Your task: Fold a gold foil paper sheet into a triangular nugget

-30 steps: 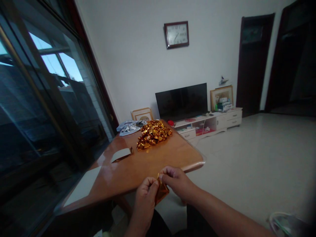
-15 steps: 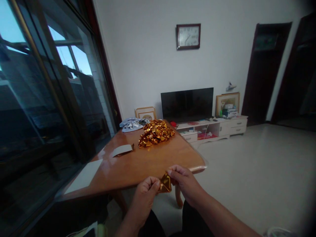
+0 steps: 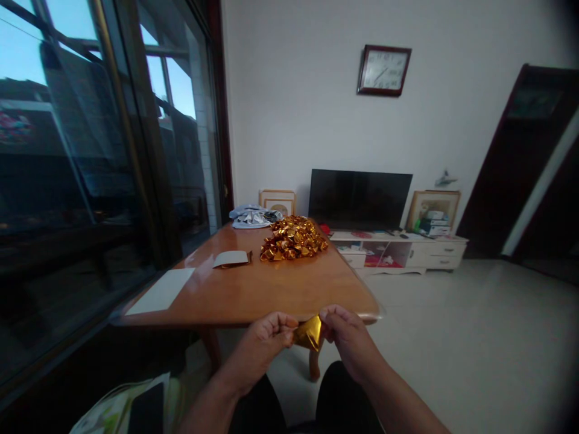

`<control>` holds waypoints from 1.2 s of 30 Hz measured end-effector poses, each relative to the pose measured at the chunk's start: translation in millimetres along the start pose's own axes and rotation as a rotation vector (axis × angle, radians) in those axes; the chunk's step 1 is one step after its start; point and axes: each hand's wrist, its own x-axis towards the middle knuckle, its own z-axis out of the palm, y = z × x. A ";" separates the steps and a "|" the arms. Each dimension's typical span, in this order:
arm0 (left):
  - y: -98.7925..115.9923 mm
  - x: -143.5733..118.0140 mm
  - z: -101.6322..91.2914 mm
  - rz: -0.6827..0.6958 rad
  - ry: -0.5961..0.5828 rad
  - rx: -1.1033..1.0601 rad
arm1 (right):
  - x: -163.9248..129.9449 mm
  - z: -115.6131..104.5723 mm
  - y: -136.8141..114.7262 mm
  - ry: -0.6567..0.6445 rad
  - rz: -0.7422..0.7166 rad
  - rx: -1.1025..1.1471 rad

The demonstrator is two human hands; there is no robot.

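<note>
Between my two hands is a folded piece of gold foil paper point(image 3: 309, 333), shiny and roughly triangular. My left hand point(image 3: 266, 337) pinches its left end between thumb and fingers. At its upper right corner, my right hand point(image 3: 342, 328) grips the foil with closed fingertips. Both hands are in front of the table's near edge, above my knees. On the table point(image 3: 253, 295) lies a large heap of folded gold foil pieces point(image 3: 294, 240). Left of the heap is a small stack of sheets point(image 3: 231, 259), pale on top with gold foil showing at its edge.
A white sheet point(image 3: 163, 291) lies at the table's left edge. Silvery-blue fabric or bag point(image 3: 254, 217) is at the far end. Beyond stand a television point(image 3: 359, 200) and a low white cabinet point(image 3: 416, 253). A bag with a dark phone-like object point(image 3: 147, 410) is at lower left.
My view has turned left, so the room appears shifted right. The foil piece has been tilted and its face now looks brighter; both hands keep hold of it.
</note>
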 end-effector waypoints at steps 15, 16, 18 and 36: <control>2.2 -4.1 -10.8 -0.006 0.203 -0.054 | 0.3 3.5 0.0 0.059 -0.024 -0.115; 1.9 -4.4 -10.0 -0.010 0.195 -0.044 | -0.3 4.6 -0.6 0.058 -0.022 -0.105; 1.9 -5.1 -7.4 -0.020 0.124 -0.036 | -1.0 6.3 -0.7 0.049 -0.011 -0.077; 0.7 -0.4 -1.4 0.241 0.286 0.427 | -2.7 9.7 -7.5 0.001 0.003 -0.109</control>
